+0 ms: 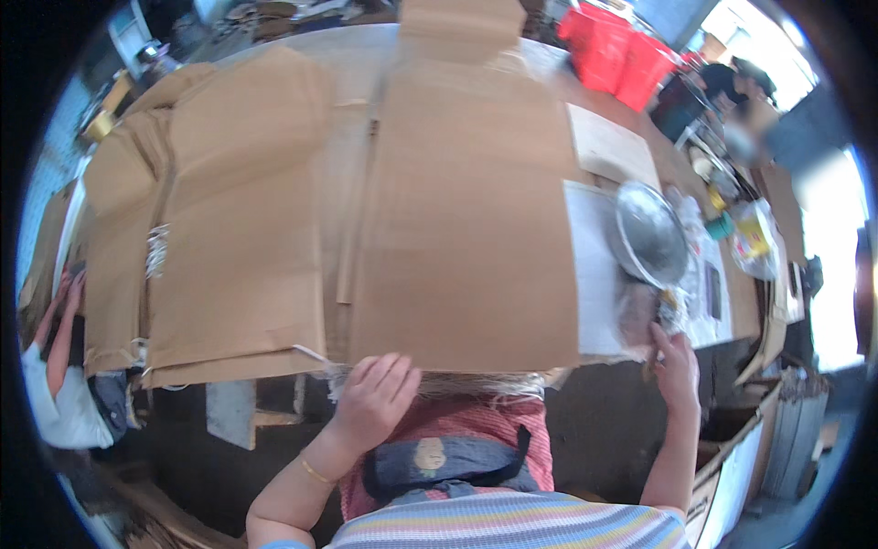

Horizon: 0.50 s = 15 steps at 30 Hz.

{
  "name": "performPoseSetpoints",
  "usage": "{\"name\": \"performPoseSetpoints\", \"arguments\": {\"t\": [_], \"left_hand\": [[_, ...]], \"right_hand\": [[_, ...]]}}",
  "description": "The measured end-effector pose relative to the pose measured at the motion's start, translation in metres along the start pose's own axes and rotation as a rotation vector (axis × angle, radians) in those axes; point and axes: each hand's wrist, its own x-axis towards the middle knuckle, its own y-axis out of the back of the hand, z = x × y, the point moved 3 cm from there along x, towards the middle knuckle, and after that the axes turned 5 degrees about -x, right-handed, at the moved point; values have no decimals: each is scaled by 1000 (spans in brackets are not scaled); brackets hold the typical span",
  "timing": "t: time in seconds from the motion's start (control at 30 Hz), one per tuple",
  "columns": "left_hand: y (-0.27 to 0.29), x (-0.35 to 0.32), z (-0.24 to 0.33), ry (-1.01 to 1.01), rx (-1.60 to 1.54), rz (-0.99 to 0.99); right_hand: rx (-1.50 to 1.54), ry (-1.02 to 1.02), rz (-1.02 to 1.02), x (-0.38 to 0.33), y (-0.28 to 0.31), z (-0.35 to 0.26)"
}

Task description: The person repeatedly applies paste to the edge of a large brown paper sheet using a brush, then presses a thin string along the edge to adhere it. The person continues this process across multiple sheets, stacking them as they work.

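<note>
A large brown kraft paper bag or sheet lies flat in front of me on a stack, with white strings bunched below its near edge. My left hand rests at the sheet's near left corner, fingers stretched and lying on it. To the right, at the table's edge, my right hand has its fingers closed. A blurred thing lies by those fingers, and what they hold I cannot make out. Just beyond that hand is a round metal bowl, tilted toward me.
More brown paper bags with white string are piled on the left. Red bins stand at the far right. A dark phone-like slab and a plastic bag lie past the bowl. Another person works at far left.
</note>
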Motion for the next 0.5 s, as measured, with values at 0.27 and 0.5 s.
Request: {"name": "performPoseSetpoints", "arguments": {"t": [0.27,0.5], "left_hand": [[-57,44,-2,-68,-131,-98],[-55,41,13,-131,-72,-71]], "right_hand": [[783,-15,478,54,25,41],[753,-214,271,189,-33,53]]}}
